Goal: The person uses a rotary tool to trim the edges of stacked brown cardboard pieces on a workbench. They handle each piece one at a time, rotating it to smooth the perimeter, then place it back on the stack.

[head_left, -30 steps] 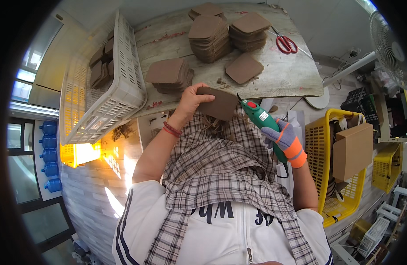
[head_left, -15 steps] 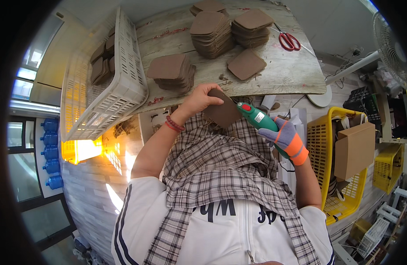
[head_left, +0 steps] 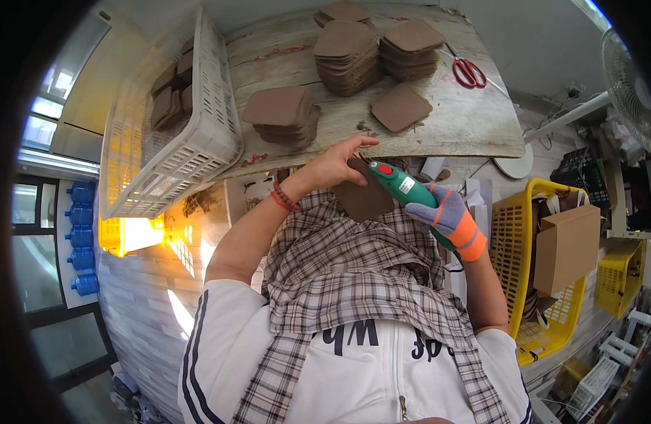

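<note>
My bare left hand [head_left: 337,165], with a red bracelet at the wrist, pinches a flat brown pad [head_left: 366,201] with rounded corners above my lap. My right hand [head_left: 450,221] wears a grey and orange glove and is wrapped round a green electric hand tool [head_left: 403,185] with a red button. The tool's narrow tip meets the pad's upper edge beside my left fingers; the exact contact is too small to make out. On the table just beyond my left hand stands a stack of brown pads [head_left: 277,107]. One low pad [head_left: 403,107] lies to its right.
More pad stacks [head_left: 345,41] stand on the worn wooden table [head_left: 481,134], with red-handled scissors [head_left: 470,73] at the far right. A white crate [head_left: 219,106] holding pads is at the left. Right of me are a yellow basket [head_left: 508,247] and a cardboard box [head_left: 567,249].
My left fingers have shifted to the pad's upper edge, and the pad has turned and tilted down. The tool has moved slightly left toward my fingers. The view has shifted a little.
</note>
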